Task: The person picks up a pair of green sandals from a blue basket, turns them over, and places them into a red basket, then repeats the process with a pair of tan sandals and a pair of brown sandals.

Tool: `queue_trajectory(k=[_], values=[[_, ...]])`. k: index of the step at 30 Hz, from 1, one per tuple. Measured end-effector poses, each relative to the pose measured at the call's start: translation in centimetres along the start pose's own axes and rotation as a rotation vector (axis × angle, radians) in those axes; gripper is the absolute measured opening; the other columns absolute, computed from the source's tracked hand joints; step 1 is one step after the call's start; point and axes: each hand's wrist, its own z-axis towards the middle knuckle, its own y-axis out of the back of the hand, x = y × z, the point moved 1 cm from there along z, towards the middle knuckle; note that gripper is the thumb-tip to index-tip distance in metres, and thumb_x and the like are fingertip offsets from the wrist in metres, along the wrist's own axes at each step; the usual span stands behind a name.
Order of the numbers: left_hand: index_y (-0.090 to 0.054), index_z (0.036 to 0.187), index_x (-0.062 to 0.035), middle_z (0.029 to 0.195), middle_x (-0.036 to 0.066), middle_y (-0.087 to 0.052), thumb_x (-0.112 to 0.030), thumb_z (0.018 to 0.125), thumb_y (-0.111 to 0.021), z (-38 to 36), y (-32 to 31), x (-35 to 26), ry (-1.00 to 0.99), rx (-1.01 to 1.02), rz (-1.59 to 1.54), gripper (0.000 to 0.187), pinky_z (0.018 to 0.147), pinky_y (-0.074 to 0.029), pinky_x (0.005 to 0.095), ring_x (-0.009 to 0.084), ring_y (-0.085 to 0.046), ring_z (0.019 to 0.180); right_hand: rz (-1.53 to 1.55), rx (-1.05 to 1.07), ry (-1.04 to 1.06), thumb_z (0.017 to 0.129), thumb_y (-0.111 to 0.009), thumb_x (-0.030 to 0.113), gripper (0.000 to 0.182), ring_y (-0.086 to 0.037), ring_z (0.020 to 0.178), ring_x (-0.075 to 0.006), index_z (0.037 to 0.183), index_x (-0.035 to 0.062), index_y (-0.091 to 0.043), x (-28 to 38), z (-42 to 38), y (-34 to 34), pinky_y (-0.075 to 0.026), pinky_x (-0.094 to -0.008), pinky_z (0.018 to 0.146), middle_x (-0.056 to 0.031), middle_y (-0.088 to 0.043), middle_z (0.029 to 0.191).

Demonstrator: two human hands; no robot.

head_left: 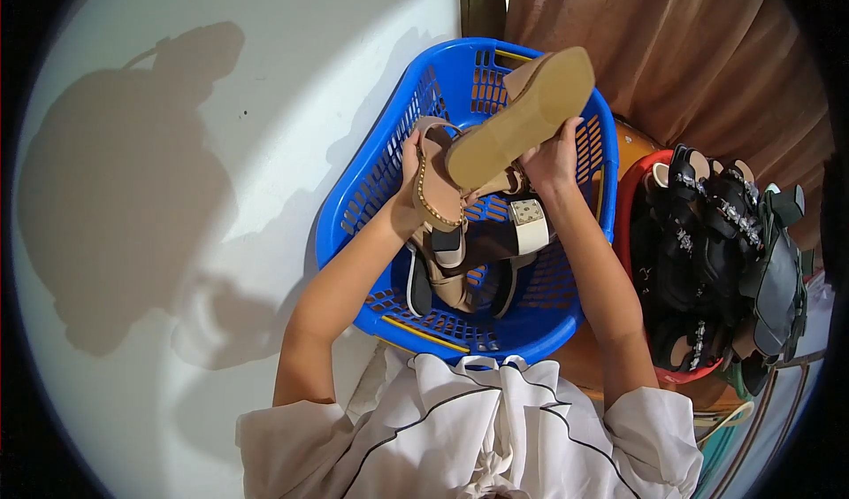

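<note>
Over a blue plastic basket [354, 176], my two hands hold a pair of beige sandals. My left hand [409, 180] is closed around the sandal with a studded edge [436, 176], whose insole faces up. In my right hand [554, 161] is the other sandal [522, 118], its tan sole turned toward me and its toe up to the right. The two sandals overlap near their lower ends. Below them in the basket lie several more shoes, among them a sandal with a wide white strap [529, 225] and a gold-tan one [451, 288].
To the right, a red basket [623, 207] is heaped with black sandals [707, 225] with sparkling trim, plus a dark green-grey shoe [774, 300]. A white wall [292, 83] with my shadow stands close on the left. A brown curtain [681, 48] hangs behind.
</note>
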Motion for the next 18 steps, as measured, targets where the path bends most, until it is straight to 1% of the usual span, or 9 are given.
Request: queue_trajectory(k=[3,6,10,11,14,15,16,17,18], values=[[-0.048,0.107,-0.0034,0.094,0.019,-0.054,-0.072,0.068,-0.03,-0.2,-0.4,0.0,0.13,-0.08,-0.091,0.081,0.062,-0.047,0.043,0.0324,-0.056,0.077,-0.076,0.037,0.143,0.086,-0.022,0.054,0.061,-0.031,0.121,-0.0232,0.129,0.0122,-0.025,0.4,-0.5,-0.7,-0.025,-0.0399,0.099,-0.0084,-0.031,0.132],[-0.048,0.108,-0.0005,0.093,0.02,-0.054,-0.073,0.067,-0.031,-0.6,-1.9,0.0,0.156,-0.112,-0.068,0.085,0.062,-0.047,0.0419,0.0317,-0.056,0.078,-0.233,0.119,0.29,0.087,-0.022,0.052,0.059,-0.027,0.123,-0.0227,0.131,0.0123,-0.02,-0.1,-1.0,-1.2,-0.022,-0.0403,0.1,-0.008,-0.026,0.134],[-0.048,0.108,-0.0012,0.095,0.02,-0.053,-0.071,0.067,-0.037,-0.4,0.0,-0.3,0.086,0.028,-0.026,0.082,0.066,-0.046,0.0427,0.032,-0.056,0.08,-0.484,0.207,0.505,0.09,-0.022,0.046,0.055,-0.024,0.124,-0.0221,0.131,0.011,-0.017,-1.7,-2.2,-1.6,-0.021,-0.0398,0.101,-0.0093,-0.025,0.133],[-0.044,0.113,0.0004,0.102,0.022,-0.051,-0.069,0.066,-0.039,-0.6,0.5,-0.3,0.059,0.121,-0.164,0.084,0.08,-0.042,0.0415,0.0323,-0.051,0.091,-0.619,0.271,0.495,0.09,-0.026,0.043,0.054,-0.026,0.122,-0.0228,0.131,0.0081,-0.018,-1.9,-1.8,-0.1,-0.022,-0.039,0.1,-0.011,-0.027,0.131],[-0.045,0.11,-0.0015,0.1,0.018,-0.051,-0.064,0.071,-0.039,-1.2,-1.2,-1.7,-0.042,-0.031,-0.175,0.074,0.075,-0.044,0.0442,0.0325,-0.052,0.089,-1.116,0.581,0.473,0.089,-0.039,0.031,0.054,-0.032,0.117,-0.0253,0.129,0.0003,-0.02,-1.6,-1.9,2.0,-0.024,-0.0361,0.097,-0.0159,-0.029,0.127],[-0.045,0.111,-0.0029,0.101,0.017,-0.051,-0.061,0.074,-0.036,-1.5,-1.3,-1.9,-0.059,0.05,-0.227,0.069,0.077,-0.044,0.0452,0.0319,-0.053,0.088,-1.123,0.649,0.739,0.082,-0.05,0.026,0.048,-0.034,0.115,-0.0268,0.121,0.0009,-0.036,-1.2,-2.1,-0.2,-0.026,-0.0356,0.096,-0.0178,-0.034,0.124],[-0.046,0.11,-0.0045,0.104,0.018,-0.051,-0.058,0.076,-0.032,-1.2,-1.1,-2.2,-0.357,-0.044,-0.033,0.065,0.079,-0.043,0.0454,0.0299,-0.053,0.089,-1.23,0.762,0.623,0.074,-0.058,0.024,0.049,-0.042,0.109,-0.028,0.116,0.0032,-0.042,-0.7,-2.9,-1.1,-0.032,-0.0369,0.092,-0.017,-0.04,0.122],[-0.046,0.11,-0.0052,0.106,0.018,-0.05,-0.058,0.077,-0.031,-0.1,0.8,-2.5,-0.382,0.109,-0.143,0.065,0.08,-0.043,0.045,0.0289,-0.052,0.092,-1.285,0.852,0.719,0.07,-0.06,0.023,0.052,-0.045,0.106,-0.0286,0.115,0.0041,-0.042,-0.4,-3.1,-2.2,-0.035,-0.037,0.088,-0.0157,-0.042,0.121],[-0.046,0.11,-0.0054,0.108,0.018,-0.05,-0.06,0.077,-0.029,-1.0,0.4,-2.6,-0.313,0.202,-0.136,0.066,0.082,-0.043,0.0442,0.0287,-0.051,0.095,-1.337,0.942,0.815,0.066,-0.062,0.022,0.056,-0.047,0.102,-0.0291,0.115,0.005,-0.042,-0.5,-3.3,-3.3,-0.037,-0.0371,0.085,-0.0144,-0.043,0.121]])
